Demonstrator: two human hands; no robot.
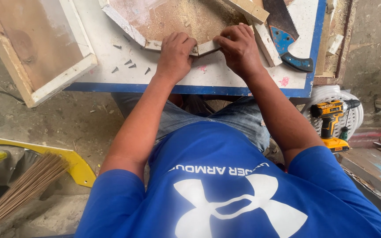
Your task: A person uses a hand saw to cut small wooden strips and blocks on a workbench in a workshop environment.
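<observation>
Near the top centre, the left hand (175, 53) and right hand (240, 47) have fingers clamped on a wooden frame corner (203, 47) on the tabletop (208, 79).

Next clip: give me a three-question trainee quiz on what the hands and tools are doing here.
1. True or false: both hands grip wood at a corner joint of the frame on the table.
2. Which tool lies on the table beside the right hand? A) hammer B) handsaw C) pliers
3. Fill in: the loose nails lie on the table to the ___ of the left hand, as seen in the picture.

Key: 1 true; 2 B; 3 left. The yellow drill sits off the table, lower right.
</observation>
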